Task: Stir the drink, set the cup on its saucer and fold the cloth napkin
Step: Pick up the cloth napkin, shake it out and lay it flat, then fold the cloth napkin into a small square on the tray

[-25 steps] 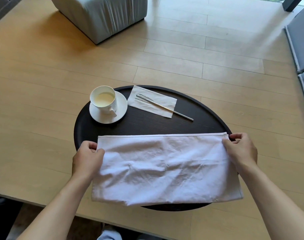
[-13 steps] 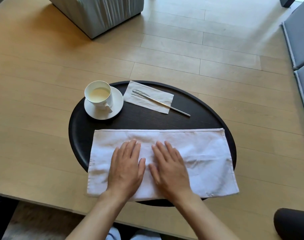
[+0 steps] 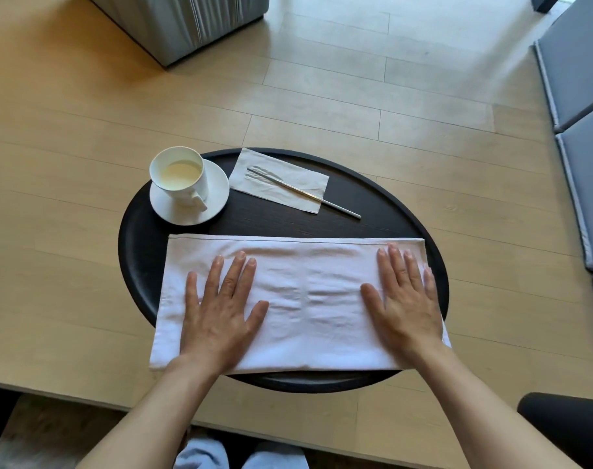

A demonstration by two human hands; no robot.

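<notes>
Your left hand [image 3: 220, 309] and right hand [image 3: 403, 299] lie flat, palms down, fingers spread, gripping nothing, on a white cloth napkin [image 3: 298, 306]. The napkin is a long, softly wrinkled rectangle folded across the near half of a round black tray [image 3: 389, 211], its near edge overhanging the rim. Beyond it, at the left, a smooth white cup [image 3: 183, 177] of pale creamy drink stands on its round saucer [image 3: 217, 198]. Beside that, a slim metal stirrer [image 3: 308, 194] rests on a crinkled paper napkin [image 3: 301, 177].
</notes>
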